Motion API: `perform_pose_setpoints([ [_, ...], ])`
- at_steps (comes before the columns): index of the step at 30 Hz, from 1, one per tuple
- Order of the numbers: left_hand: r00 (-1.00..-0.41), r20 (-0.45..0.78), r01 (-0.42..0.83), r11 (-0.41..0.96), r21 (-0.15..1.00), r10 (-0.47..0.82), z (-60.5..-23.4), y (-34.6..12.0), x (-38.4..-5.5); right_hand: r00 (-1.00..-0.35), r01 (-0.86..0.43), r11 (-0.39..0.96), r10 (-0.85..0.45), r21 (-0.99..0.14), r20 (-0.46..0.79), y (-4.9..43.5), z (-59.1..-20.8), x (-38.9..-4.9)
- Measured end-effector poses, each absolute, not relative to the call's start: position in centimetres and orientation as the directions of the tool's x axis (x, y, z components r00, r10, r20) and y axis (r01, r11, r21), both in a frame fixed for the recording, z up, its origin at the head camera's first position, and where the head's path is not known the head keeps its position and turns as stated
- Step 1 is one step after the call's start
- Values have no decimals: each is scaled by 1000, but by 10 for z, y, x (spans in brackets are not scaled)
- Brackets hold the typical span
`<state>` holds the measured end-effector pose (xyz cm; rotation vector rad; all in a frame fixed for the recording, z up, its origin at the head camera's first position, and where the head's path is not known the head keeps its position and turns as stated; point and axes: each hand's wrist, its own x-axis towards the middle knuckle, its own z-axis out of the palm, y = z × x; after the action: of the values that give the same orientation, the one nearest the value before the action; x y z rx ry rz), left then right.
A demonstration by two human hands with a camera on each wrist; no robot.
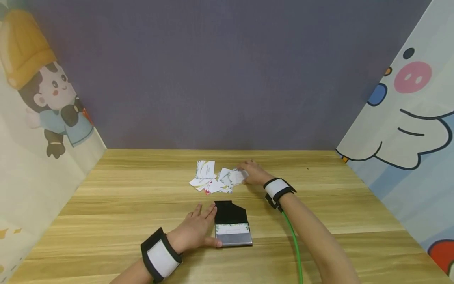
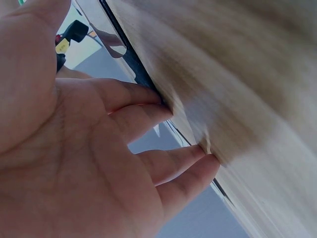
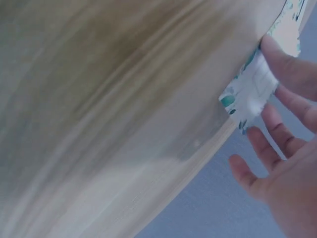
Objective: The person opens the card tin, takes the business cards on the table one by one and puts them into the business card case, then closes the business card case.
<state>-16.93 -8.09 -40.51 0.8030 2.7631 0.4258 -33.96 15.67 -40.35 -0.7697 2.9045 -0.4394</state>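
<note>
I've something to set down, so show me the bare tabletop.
Bare tabletop runs between the cards and the left wall, and between the right forearm and the right wall. Crowded centrally: loose cards, the right hand at them, the left hand at the card case.

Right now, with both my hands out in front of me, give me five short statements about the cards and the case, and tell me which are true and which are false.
1. The right hand pinches a white card. True.
2. The left hand rests on the loose cards. False: the left hand touches the left side of the card case.
3. The card case is closed. False: it stands open, its black flap laid back.
4. A card with a leafy edge shows inside the case. True.
5. The loose cards lie between the case and the person. False: they lie beyond the case.
</note>
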Motion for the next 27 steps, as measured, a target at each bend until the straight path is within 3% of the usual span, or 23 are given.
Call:
perform_pose_setpoints([
  [8, -825, -142, 479, 809, 340, 547, -405, -80, -168, -895, -418, 846, -445, -331, -7, 159, -399, -331],
  [17, -822, -132, 486, 802, 346, 555, -405, -81, -169, -873, -480, 801, -476, -357, 106, 165, -399, -322],
  [27, -818, -120, 498, 797, 342, 563, -404, -82, -169, -862, -498, 764, -487, -410, 141, 164, -388, -303],
])
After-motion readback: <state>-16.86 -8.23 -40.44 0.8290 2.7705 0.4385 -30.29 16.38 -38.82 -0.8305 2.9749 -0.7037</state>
